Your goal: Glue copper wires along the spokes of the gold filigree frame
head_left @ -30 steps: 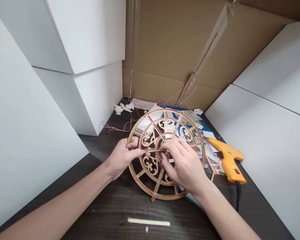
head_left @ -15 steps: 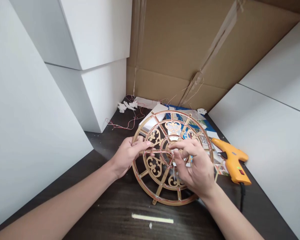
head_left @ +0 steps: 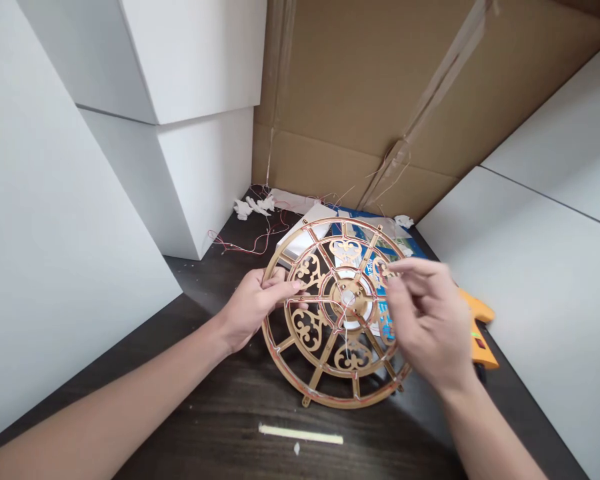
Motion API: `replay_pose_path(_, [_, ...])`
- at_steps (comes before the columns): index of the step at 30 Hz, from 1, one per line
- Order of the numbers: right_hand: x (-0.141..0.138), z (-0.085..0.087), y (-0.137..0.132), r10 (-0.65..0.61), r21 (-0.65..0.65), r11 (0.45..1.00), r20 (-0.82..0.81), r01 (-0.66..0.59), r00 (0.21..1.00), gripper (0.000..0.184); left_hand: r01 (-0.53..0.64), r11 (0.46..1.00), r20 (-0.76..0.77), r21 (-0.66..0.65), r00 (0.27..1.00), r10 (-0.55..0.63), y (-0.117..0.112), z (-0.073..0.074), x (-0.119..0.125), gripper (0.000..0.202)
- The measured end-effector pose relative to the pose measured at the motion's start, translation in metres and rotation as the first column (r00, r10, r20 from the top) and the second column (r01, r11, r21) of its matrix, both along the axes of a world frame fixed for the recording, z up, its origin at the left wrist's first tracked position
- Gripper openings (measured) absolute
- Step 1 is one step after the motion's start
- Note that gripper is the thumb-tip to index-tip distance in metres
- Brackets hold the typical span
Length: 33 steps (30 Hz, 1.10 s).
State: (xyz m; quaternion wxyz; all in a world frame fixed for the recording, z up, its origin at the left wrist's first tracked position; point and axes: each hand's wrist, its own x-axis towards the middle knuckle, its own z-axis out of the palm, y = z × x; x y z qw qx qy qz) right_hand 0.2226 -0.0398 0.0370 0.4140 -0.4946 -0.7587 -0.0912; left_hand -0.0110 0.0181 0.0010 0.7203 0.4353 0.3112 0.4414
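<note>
A: Item one, your left hand [head_left: 253, 308]. State?

B: Closed in a pinch. Your thumb and fingers clamp the left rim of the gold filigree wheel [head_left: 341, 311], at the outer end of a spoke. It looks like a steadying grip, keeping the wheel tilted up toward you.

A: Item two, your right hand [head_left: 430, 320]?

B: Raised in front of the wheel's right side, blurred. Your thumb and forefinger are drawn together near the rim, other fingers loosely curled. I cannot tell whether they hold the thin red wire [head_left: 330, 293] that runs along the spokes and rings.

A: Location of the wheel?

B: Centre of the dark wooden table [head_left: 205, 413], lower rim resting on the table top, upper rim lifted over a printed sheet [head_left: 403, 243].

A: Surroundings?

B: An orange glue gun [head_left: 477, 333] just right of your right hand, partly hidden behind it. A pale glue stick [head_left: 301, 435] lies flat near the front edge. Loose red wires [head_left: 250, 243] and white scraps [head_left: 253, 208] sit at the back. White foam blocks [head_left: 195, 133] flank the left, white panels [head_left: 530, 253] the right, a cardboard sheet [head_left: 355, 100] behind.
</note>
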Motion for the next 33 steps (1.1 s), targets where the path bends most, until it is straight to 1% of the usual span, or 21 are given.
replay_pose_path(2, [-0.002, -0.006, 0.000, 0.072, -0.027, 0.997, 0.150, -0.069, 0.986, 0.016, 0.006, 1.000, -0.005, 0.005, 1.000, -0.006, 0.000, 0.001, 0.000, 0.063])
replay_pose_path(4, [-0.005, -0.011, 0.001, 0.140, -0.059, 0.990, 0.274, -0.129, 0.952, 0.014, 0.010, 1.000, -0.010, 0.008, 1.000, -0.010, 0.000, 0.001, 0.000, 0.063])
replay_pose_path(7, [-0.007, -0.015, 0.002, 0.165, -0.089, 0.986, 0.347, -0.143, 0.923, 0.014, 0.017, 1.000, -0.013, 0.012, 1.000, -0.017, -0.001, 0.000, -0.001, 0.063])
replay_pose_path(12, [-0.007, -0.017, 0.007, 0.189, -0.115, 0.981, 0.384, -0.157, 0.904, 0.020, 0.018, 0.999, -0.012, 0.036, 1.000, -0.018, -0.001, -0.003, -0.001, 0.062])
replay_pose_path(16, [-0.009, -0.017, 0.009, 0.198, -0.116, 0.979, 0.399, -0.164, 0.896, 0.017, 0.010, 0.999, -0.021, 0.047, 1.000, -0.009, -0.001, -0.004, 0.000, 0.062])
replay_pose_path(21, [-0.009, -0.017, 0.009, 0.206, -0.144, 0.975, 0.339, -0.166, 0.918, 0.015, -0.017, 0.998, -0.031, 0.060, 0.999, 0.019, -0.002, -0.003, 0.000, 0.063])
replay_pose_path(25, [-0.009, -0.019, 0.009, 0.195, -0.139, 0.977, 0.294, -0.160, 0.936, 0.012, -0.015, 0.998, -0.033, 0.067, 0.999, 0.017, -0.001, -0.002, -0.001, 0.063])
replay_pose_path(28, [-0.011, -0.019, 0.009, 0.193, -0.127, 0.979, 0.304, -0.161, 0.933, 0.014, -0.014, 0.998, -0.030, 0.061, 0.999, 0.016, -0.001, -0.002, 0.000, 0.064])
replay_pose_path(33, [-0.011, -0.020, 0.010, 0.215, -0.147, 0.974, 0.331, -0.175, 0.919, 0.019, -0.012, 0.998, -0.030, 0.060, 0.999, 0.014, -0.002, -0.002, 0.000, 0.064])
